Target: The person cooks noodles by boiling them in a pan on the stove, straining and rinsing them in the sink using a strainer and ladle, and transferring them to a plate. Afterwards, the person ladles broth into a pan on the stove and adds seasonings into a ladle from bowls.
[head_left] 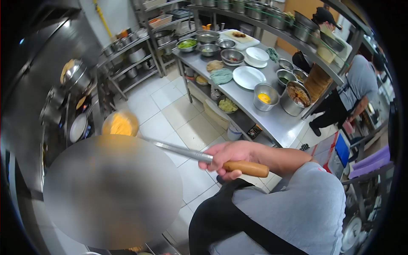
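Wooden-handled tool (245, 168) gripped in the right hand (223, 157), above pale floor tiles (187, 117).
From my distant seat, I saw its metal shaft reach a blurred grey disc's (112, 191) edge, near yellow-orange food (121, 124); whether they joined was unclear. I couldn't tell the left hand's state. Open floor ran between stove (98, 112) and steel counter (284, 124).

- Bright across the tiled floor (157, 125)
- Heavily blurred over the large grey disc (114, 191)
- Glinting on the steel surface (285, 127)
- Bowed and blackened toward the edges
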The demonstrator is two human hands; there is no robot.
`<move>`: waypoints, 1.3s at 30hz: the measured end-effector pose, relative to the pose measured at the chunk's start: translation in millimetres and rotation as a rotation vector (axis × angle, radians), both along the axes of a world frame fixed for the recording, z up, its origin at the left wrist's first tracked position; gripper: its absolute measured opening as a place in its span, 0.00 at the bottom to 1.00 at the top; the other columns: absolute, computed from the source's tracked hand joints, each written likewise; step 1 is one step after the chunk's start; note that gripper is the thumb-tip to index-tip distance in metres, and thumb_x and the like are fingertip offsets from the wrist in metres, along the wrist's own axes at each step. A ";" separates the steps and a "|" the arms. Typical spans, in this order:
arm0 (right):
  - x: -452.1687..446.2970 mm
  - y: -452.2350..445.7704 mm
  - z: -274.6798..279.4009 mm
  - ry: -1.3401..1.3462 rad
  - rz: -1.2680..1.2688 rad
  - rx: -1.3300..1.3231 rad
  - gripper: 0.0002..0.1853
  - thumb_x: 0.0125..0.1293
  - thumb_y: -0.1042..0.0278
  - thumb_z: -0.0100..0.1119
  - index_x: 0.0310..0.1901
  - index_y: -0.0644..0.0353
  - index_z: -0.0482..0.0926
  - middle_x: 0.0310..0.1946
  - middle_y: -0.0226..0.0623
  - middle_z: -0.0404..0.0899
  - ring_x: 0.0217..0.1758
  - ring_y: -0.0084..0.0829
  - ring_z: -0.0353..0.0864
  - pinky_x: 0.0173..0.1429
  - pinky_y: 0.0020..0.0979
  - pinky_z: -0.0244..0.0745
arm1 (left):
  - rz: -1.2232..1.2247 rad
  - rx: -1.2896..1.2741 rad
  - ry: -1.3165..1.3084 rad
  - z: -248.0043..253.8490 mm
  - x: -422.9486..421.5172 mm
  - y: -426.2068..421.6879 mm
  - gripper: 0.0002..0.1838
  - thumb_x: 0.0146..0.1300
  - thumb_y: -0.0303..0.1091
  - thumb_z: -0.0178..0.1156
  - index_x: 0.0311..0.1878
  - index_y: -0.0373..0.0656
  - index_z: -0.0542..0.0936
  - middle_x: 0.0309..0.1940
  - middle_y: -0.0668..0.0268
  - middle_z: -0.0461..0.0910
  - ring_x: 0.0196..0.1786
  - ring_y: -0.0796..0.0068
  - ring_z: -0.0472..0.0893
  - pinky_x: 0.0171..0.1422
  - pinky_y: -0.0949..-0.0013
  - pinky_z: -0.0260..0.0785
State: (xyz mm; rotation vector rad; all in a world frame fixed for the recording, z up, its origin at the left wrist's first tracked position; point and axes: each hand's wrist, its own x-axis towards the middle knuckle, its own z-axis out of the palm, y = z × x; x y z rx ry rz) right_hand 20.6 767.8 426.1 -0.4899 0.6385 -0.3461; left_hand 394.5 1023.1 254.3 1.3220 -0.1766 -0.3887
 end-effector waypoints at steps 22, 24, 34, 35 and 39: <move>-396.2 -193.2 -140.2 1.754 -0.930 -0.582 0.19 0.51 0.69 0.57 0.42 0.75 0.72 0.35 0.63 0.79 0.41 0.54 0.82 0.49 0.46 0.75 | -0.628 0.064 0.139 -1.0 -196.9 -281.5 0.23 0.69 0.30 0.45 0.67 0.42 0.62 0.24 0.68 0.67 0.13 0.82 0.58 0.13 0.75 0.54; -401.8 -186.4 -149.5 1.974 -0.905 -0.733 0.17 0.51 0.71 0.56 0.41 0.74 0.71 0.33 0.63 0.79 0.42 0.58 0.81 0.47 0.49 0.74 | -0.639 0.086 0.143 -2.6 -197.7 -285.8 0.23 0.69 0.30 0.45 0.67 0.43 0.62 0.24 0.69 0.67 0.13 0.82 0.58 0.13 0.75 0.54; -266.3 -130.3 -89.6 0.806 -0.781 -0.537 0.12 0.56 0.74 0.50 0.44 0.61 0.70 0.21 0.35 0.70 0.10 0.28 0.69 0.13 0.29 0.63 | -0.734 0.153 0.497 1.7 -201.9 -303.9 0.24 0.66 0.30 0.49 0.65 0.48 0.64 0.23 0.69 0.67 0.16 0.81 0.61 0.19 0.73 0.58; -245.4 -127.0 -90.5 0.697 -0.735 -0.510 0.12 0.56 0.75 0.49 0.43 0.61 0.69 0.19 0.33 0.69 0.09 0.28 0.68 0.13 0.28 0.63 | -0.735 0.129 0.500 1.2 -200.4 -304.5 0.23 0.66 0.29 0.49 0.65 0.46 0.64 0.24 0.68 0.67 0.16 0.80 0.61 0.20 0.73 0.59; -172.5 -136.1 -108.0 0.430 -0.449 -0.400 0.11 0.55 0.78 0.48 0.41 0.60 0.68 0.17 0.30 0.65 0.08 0.27 0.66 0.12 0.27 0.63 | -0.626 0.019 0.457 -2.5 -192.8 -302.1 0.20 0.69 0.30 0.47 0.64 0.44 0.64 0.24 0.65 0.68 0.15 0.79 0.61 0.19 0.71 0.59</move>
